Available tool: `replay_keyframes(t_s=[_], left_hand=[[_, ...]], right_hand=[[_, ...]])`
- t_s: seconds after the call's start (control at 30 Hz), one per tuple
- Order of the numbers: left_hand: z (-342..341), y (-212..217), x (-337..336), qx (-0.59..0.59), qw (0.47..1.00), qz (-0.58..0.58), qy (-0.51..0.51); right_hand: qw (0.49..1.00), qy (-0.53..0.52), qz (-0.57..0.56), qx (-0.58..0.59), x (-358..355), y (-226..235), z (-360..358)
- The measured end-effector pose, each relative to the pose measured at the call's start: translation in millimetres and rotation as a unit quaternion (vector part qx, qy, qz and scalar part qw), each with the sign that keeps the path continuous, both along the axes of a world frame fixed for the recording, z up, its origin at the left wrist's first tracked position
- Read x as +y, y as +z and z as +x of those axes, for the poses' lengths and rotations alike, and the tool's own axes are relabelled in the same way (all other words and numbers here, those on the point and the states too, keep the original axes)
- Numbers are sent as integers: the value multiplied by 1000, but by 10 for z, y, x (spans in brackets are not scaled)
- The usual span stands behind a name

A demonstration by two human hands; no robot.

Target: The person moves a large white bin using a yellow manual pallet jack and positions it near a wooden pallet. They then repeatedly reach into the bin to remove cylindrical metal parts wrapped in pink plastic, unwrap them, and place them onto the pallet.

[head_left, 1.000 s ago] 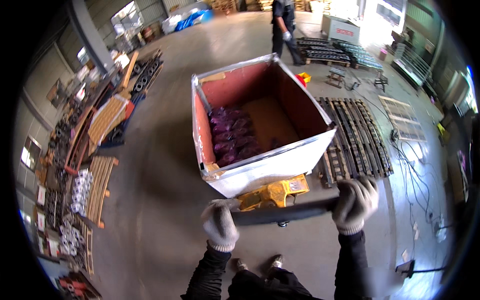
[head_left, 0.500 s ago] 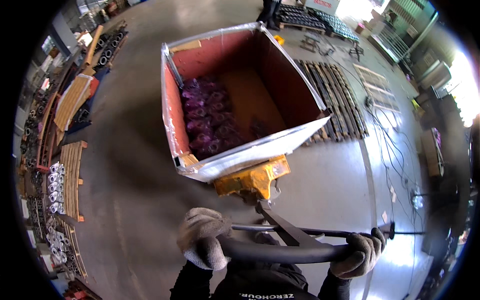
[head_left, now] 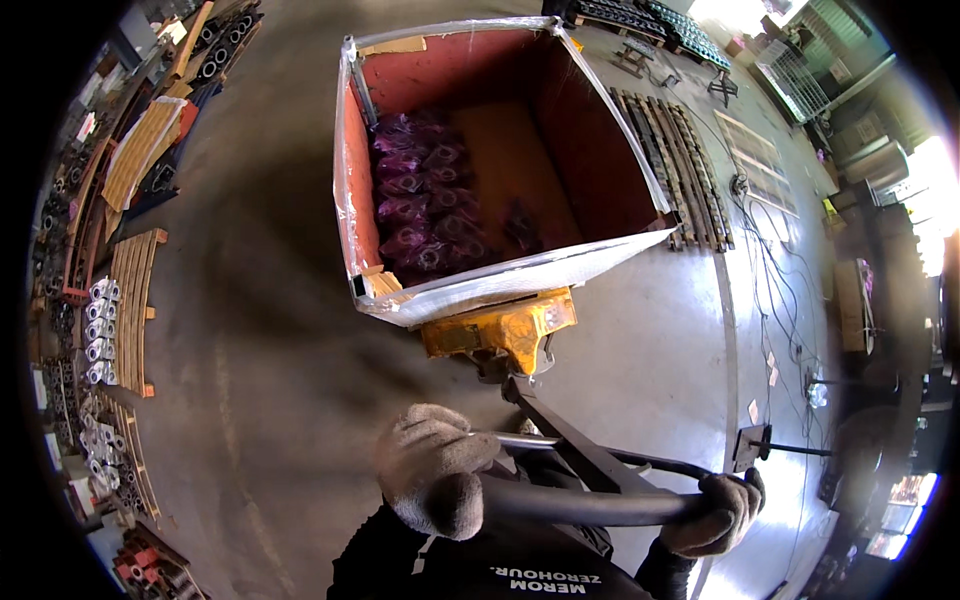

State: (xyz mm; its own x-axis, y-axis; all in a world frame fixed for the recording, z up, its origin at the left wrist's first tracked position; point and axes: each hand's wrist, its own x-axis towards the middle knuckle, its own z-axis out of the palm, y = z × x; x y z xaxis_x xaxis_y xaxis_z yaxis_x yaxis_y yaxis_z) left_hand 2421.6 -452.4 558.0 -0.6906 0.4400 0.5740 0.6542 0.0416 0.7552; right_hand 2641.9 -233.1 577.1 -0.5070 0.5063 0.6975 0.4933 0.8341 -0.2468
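Note:
I have grey knit gloves on both hands. My left hand (head_left: pixel 435 470) is closed round the left end of the black pallet jack handle (head_left: pixel 590 504); its fingers are slightly smeared by motion. Round the right end of that loop-shaped handle, my right hand (head_left: pixel 718 515) is closed too. A dark bar runs from the handle to the yellow pallet jack body (head_left: pixel 502 326). Just beyond stands a large open crate (head_left: pixel 520 277), wrapped in white film outside and reddish inside. Purple-wrapped parts (head_left: pixel 425 195) lie in rows along its left side, with brown board showing beside them.
Slatted dark pallets (head_left: pixel 675 170) lie right of the crate, with cables (head_left: pixel 775 240) on the floor beyond. A black stand (head_left: pixel 755 445) is near my right hand. To the left are a wooden pallet (head_left: pixel 135 310), silvery metal parts (head_left: pixel 103 330) and stacked boards (head_left: pixel 145 150).
The crate and pallet jack sit a little higher and further right in the picture. Floor items at the left have shifted upward. My left hand is slightly further right; both hands keep hold of the handle.

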Motion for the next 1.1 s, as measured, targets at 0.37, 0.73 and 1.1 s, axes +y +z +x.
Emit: replay_keyframes(t_s=[0.37, 0.73, 1.1], left_hand=[[274, -59, -150, -3, 999, -10, 31], [592, 18, 67, 28, 990, -20, 139], [1349, -156, 198, -62, 944, 19, 325]], right_hand=[[998, 49, 26, 28, 70, -54, 118], [991, 127, 16, -25, 330, -36, 194], [928, 364, 75, -8, 1088, -247, 27]])
